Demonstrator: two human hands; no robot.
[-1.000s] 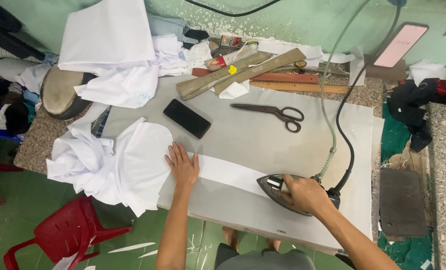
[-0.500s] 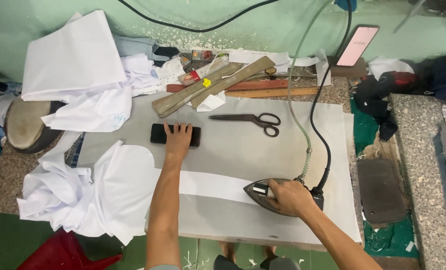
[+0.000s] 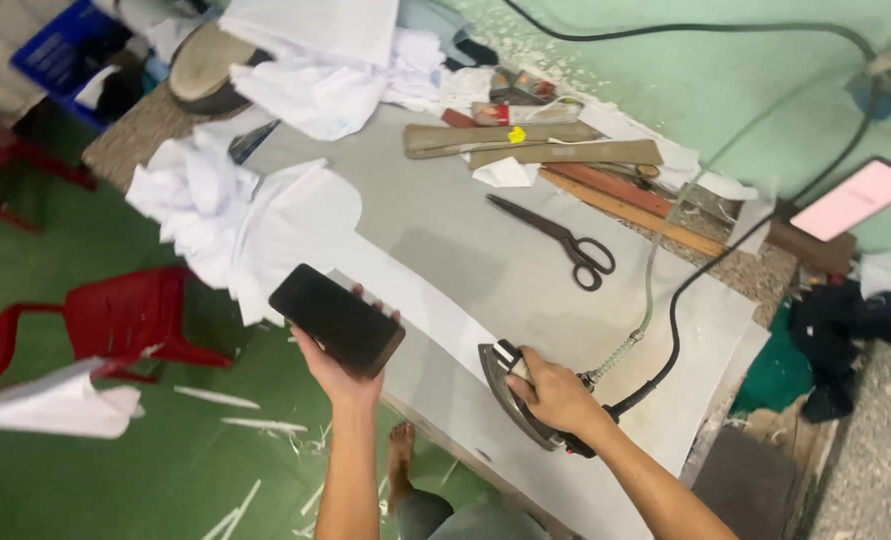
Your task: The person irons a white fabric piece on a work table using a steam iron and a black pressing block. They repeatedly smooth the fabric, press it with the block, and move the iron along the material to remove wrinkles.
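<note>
Head view, left hand (image 3: pixel 338 368) cupped a flat, glossy black phone (image 3: pixel 337 319) lifted over the table's near edge, right hand (image 3: pixel 554 392) closed around a wedge-shaped metal iron (image 3: pixel 514 395) resting on the grey padded table (image 3: pixel 446 250), long white fabric strip (image 3: pixel 416 300) alongside, steel scissors (image 3: pixel 558 240) lay beyond.

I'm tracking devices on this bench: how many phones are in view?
2. One dark phone is held in the left hand off the table's near edge. Another, with a lit pink screen, is propped at the far right by the wall. Cloth piles might hide more.
</note>
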